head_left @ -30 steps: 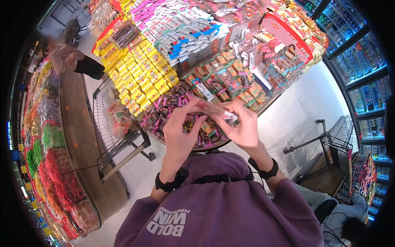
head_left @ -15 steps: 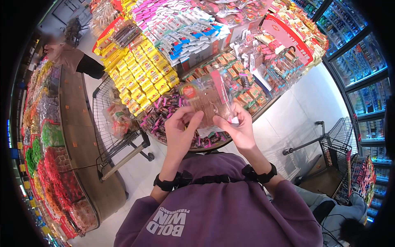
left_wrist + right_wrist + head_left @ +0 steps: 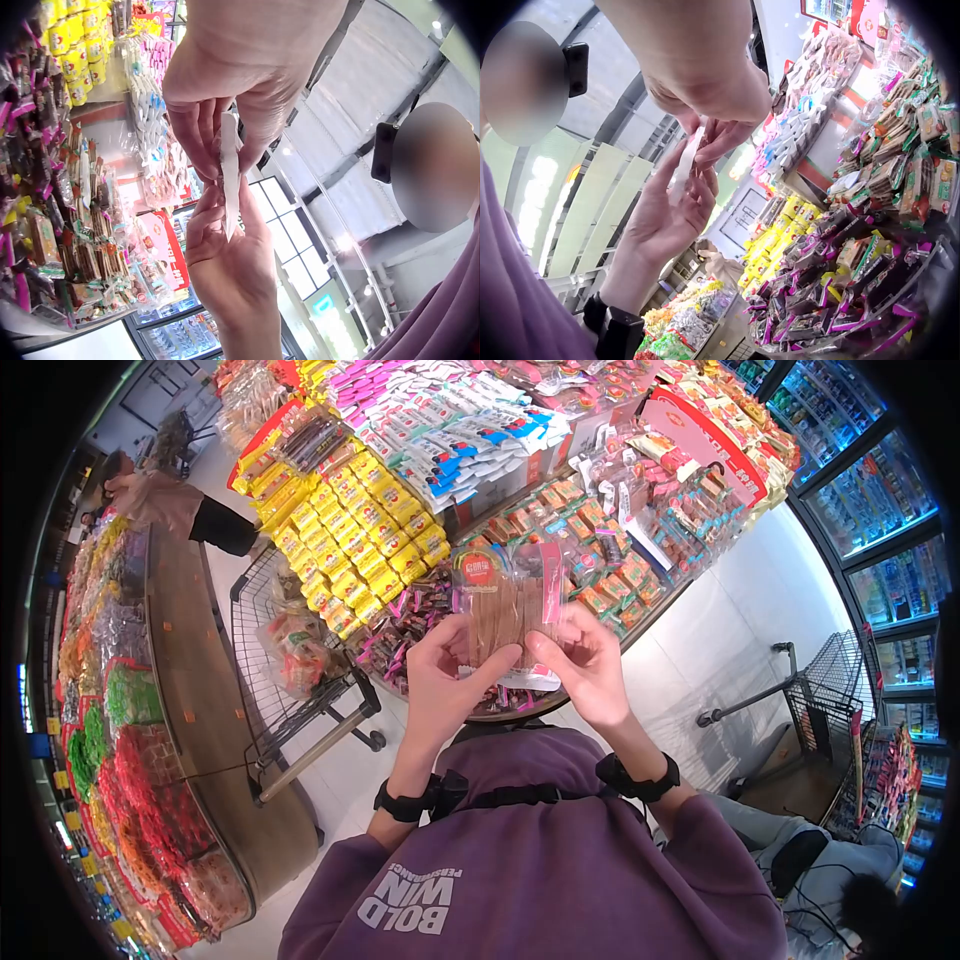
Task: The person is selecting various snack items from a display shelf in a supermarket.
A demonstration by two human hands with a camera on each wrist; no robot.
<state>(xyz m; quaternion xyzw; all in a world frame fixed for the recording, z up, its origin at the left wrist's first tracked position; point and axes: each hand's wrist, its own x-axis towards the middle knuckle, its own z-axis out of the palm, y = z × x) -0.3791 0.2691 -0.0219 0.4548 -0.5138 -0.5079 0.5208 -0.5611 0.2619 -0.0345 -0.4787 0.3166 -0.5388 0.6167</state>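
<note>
Both hands hold a clear plastic snack packet (image 3: 510,605) with brown strips inside, a red round label at its upper left and a pink band down its right side. My left hand (image 3: 442,670) pinches its lower left part, thumb on the front and fingers behind. On the lower right, my right hand (image 3: 588,670) grips it the same way. In the left wrist view the packet (image 3: 229,176) shows edge-on between the two hands. Its white edge (image 3: 686,165) appears between thumbs and fingers in the right wrist view. Behind it lie small dark packets with pink ends (image 3: 810,300).
Yellow packets (image 3: 350,550) stand in rows at the left of the display, with white and blue packets (image 3: 470,450) beyond. A shopping cart (image 3: 265,630) stands at left, another cart (image 3: 830,690) at right. A person (image 3: 165,505) stands far left. Lit fridges (image 3: 880,520) line the right.
The packet was tilted nearly flat a second ago, turned up toward the head camera, and now stands more upright with its label showing. Both hands keep hold of it.
</note>
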